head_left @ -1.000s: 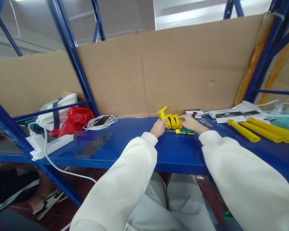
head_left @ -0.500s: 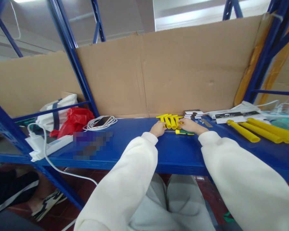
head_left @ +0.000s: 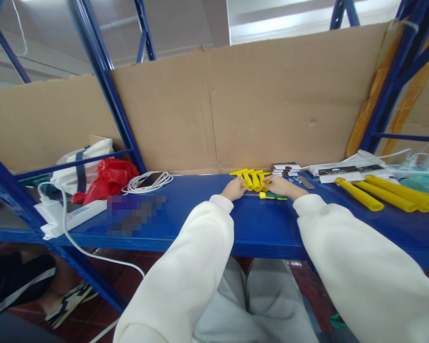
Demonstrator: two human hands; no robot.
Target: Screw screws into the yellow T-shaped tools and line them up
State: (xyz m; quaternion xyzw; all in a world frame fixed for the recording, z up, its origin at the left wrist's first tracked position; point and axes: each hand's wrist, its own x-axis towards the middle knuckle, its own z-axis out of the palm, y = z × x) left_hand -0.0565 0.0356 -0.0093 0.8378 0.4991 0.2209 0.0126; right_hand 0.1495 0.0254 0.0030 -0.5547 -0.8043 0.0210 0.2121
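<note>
Several yellow T-shaped plastic pieces (head_left: 248, 181) lie side by side in a row on the blue shelf top (head_left: 264, 224), heads towards the cardboard. My left hand (head_left: 235, 188) is at the row's left end, its fingers closed around the outer piece. At the right end, my right hand (head_left: 279, 186) pinches another of these pieces, with the fingertips partly hidden. Just in front of the row lies a screwdriver (head_left: 273, 196) with a green and yellow handle, its shaft pointing left below the pieces.
Small stacked boxes (head_left: 286, 168) and a flat metal strip (head_left: 306, 183) sit beyond my right hand. Yellow tubes (head_left: 359, 194) lie at right. Leftward are a coiled white cable (head_left: 148, 182), red bag (head_left: 110, 177) and power strip (head_left: 75, 219). Cardboard (head_left: 264, 109) stands behind.
My left hand's fingers have shifted slightly right against the row. My right hand stays at its end, and the view has moved a little.
</note>
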